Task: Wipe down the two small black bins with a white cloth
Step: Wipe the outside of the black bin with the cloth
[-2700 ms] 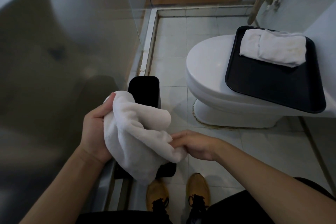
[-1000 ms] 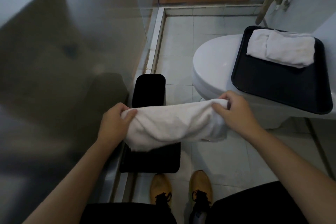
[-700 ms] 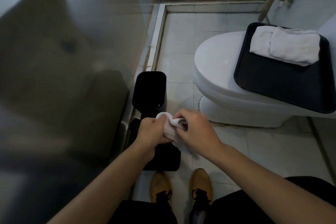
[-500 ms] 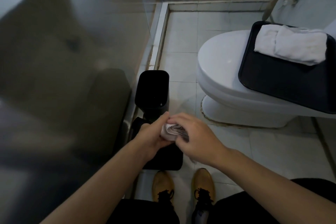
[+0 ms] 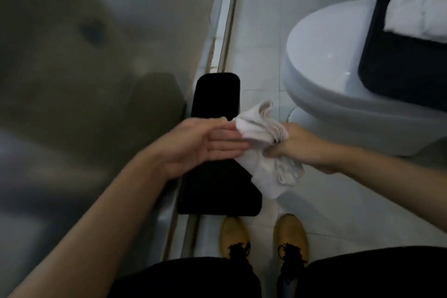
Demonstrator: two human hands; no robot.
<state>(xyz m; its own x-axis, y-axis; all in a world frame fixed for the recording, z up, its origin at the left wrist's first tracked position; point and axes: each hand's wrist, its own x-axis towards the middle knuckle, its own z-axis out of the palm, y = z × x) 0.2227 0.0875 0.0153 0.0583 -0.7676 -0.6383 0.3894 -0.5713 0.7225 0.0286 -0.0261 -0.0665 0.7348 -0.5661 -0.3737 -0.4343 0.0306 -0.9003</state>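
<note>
Two small black bins stand in a row on the tiled floor beside the glass partition: the near bin [image 5: 217,191] just past my shoes and the far bin [image 5: 216,94] behind it. My right hand [image 5: 300,147] grips a bunched white cloth [image 5: 263,150] over the near bin's right edge; the cloth hangs down past my fist. My left hand [image 5: 205,145] is held flat above the near bin, palm up, fingers straight, fingertips touching the cloth.
A white toilet [image 5: 338,84] with its lid down stands at the right, with a black tray [image 5: 396,65] on the lid holding a folded white towel [image 5: 416,12]. A glass partition [image 5: 96,80] and its metal track run along the left. My tan shoes [image 5: 263,239] are below the near bin.
The cloth was stretched between both hands, then bunched together. Now my left hand has let go and opened flat while my right hand has drawn the bunched cloth to the right.
</note>
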